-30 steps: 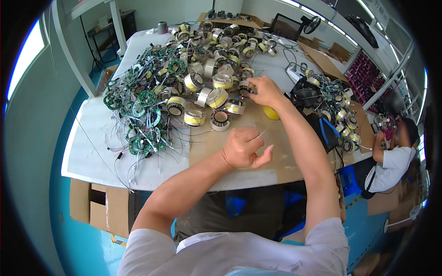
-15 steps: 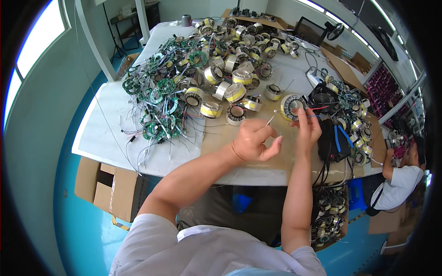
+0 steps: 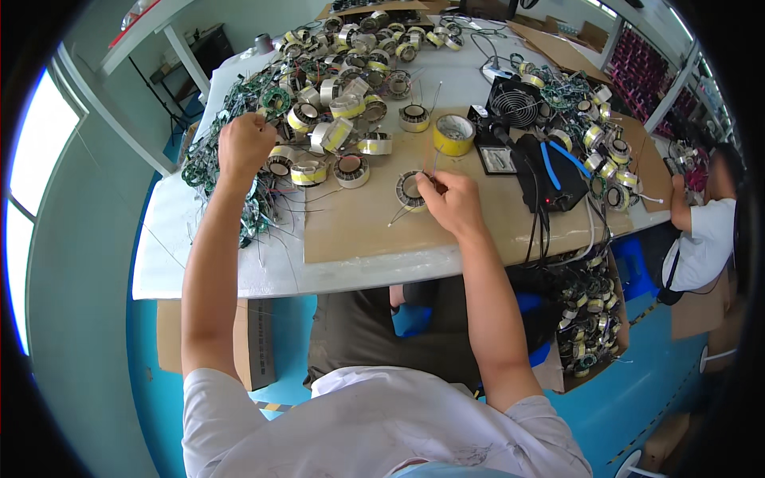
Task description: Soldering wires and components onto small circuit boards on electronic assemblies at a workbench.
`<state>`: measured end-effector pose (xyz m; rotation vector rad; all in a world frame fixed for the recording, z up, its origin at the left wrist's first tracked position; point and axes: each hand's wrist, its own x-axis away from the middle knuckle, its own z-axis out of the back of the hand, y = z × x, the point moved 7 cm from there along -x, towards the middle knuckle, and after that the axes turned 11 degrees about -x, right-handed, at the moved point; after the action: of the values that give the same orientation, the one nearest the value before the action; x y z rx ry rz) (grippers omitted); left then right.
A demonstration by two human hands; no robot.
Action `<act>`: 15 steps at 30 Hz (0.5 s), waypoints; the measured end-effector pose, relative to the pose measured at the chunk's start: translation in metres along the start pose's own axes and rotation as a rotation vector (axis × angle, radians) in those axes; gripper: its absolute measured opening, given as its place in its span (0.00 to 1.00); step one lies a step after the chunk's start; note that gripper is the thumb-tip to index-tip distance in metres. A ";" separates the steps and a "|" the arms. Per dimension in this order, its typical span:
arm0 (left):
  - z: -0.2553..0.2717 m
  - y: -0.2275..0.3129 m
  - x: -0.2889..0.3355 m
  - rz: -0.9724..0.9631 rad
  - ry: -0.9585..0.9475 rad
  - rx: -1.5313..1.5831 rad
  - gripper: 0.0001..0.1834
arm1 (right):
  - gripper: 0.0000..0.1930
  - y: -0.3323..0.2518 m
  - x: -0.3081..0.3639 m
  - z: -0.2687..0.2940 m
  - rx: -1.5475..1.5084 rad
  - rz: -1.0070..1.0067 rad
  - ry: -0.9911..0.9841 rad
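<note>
My right hand point(image 3: 454, 203) pinches the right edge of a ring-shaped motor stator point(image 3: 406, 193), which rests on the brown cardboard sheet point(image 3: 351, 231). Loose wire ends stick out of the ring. Over the left heap, my left hand point(image 3: 247, 145) is closed beside the green ring-shaped circuit boards point(image 3: 276, 99); its fingertips are hidden, so what they hold cannot be made out. Just beyond my right hand stand a yellow round tub point(image 3: 453, 137) and another stator point(image 3: 413, 118) with upright wires.
Several yellow-taped stators point(image 3: 309, 172) are heaped toward the back left. A black fan point(image 3: 514, 103), a black box point(image 3: 550, 191) and blue-handled pliers point(image 3: 551, 165) stand at right. Another heap point(image 3: 602, 143) lies beyond them. A co-worker point(image 3: 701, 231) sits at far right.
My left hand has moved from the middle out to the left heap. My right hand has come down and leftward with the stator, uncovering the yellow tub. The view has shifted.
</note>
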<state>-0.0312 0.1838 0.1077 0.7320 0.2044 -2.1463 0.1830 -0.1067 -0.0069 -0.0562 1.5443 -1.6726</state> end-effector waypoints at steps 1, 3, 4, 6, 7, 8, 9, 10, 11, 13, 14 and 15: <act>-0.004 -0.008 -0.003 -0.020 -0.102 -0.132 0.14 | 0.17 0.001 0.001 -0.002 0.131 0.034 -0.052; -0.013 -0.034 -0.004 -0.047 -0.267 -0.256 0.14 | 0.20 -0.005 0.004 -0.004 0.117 0.058 -0.024; -0.019 -0.045 -0.001 -0.074 -0.312 -0.276 0.14 | 0.20 -0.005 0.004 -0.006 0.143 0.098 -0.008; -0.024 -0.051 0.007 -0.065 -0.404 -0.345 0.14 | 0.20 -0.006 0.004 -0.006 0.163 0.139 0.005; -0.025 -0.053 0.012 -0.063 -0.415 -0.343 0.14 | 0.21 -0.003 0.003 -0.004 0.162 0.090 -0.009; -0.024 -0.051 0.019 -0.038 -0.434 -0.316 0.14 | 0.21 0.000 0.002 -0.003 0.162 0.042 -0.027; -0.028 -0.056 0.019 -0.045 -0.421 -0.321 0.13 | 0.21 0.003 0.002 -0.004 0.157 0.047 -0.032; -0.034 -0.061 0.018 -0.052 -0.407 -0.325 0.13 | 0.20 0.008 0.002 -0.004 0.128 0.075 0.005; -0.035 -0.065 0.018 -0.065 -0.392 -0.319 0.13 | 0.20 0.007 0.001 -0.004 0.095 0.104 0.041; -0.036 -0.076 0.016 -0.037 -0.410 -0.254 0.14 | 0.21 0.008 0.000 -0.005 0.063 0.092 0.049; -0.039 -0.086 0.010 -0.035 -0.437 -0.292 0.14 | 0.21 0.007 0.000 -0.007 0.031 0.075 0.057; -0.033 -0.089 0.007 -0.063 -0.350 -0.199 0.14 | 0.21 0.007 -0.001 -0.006 0.043 0.070 0.038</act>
<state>-0.0882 0.2482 0.0670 0.2331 0.2510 -2.2338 0.1837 -0.1003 -0.0141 0.0519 1.5207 -1.6589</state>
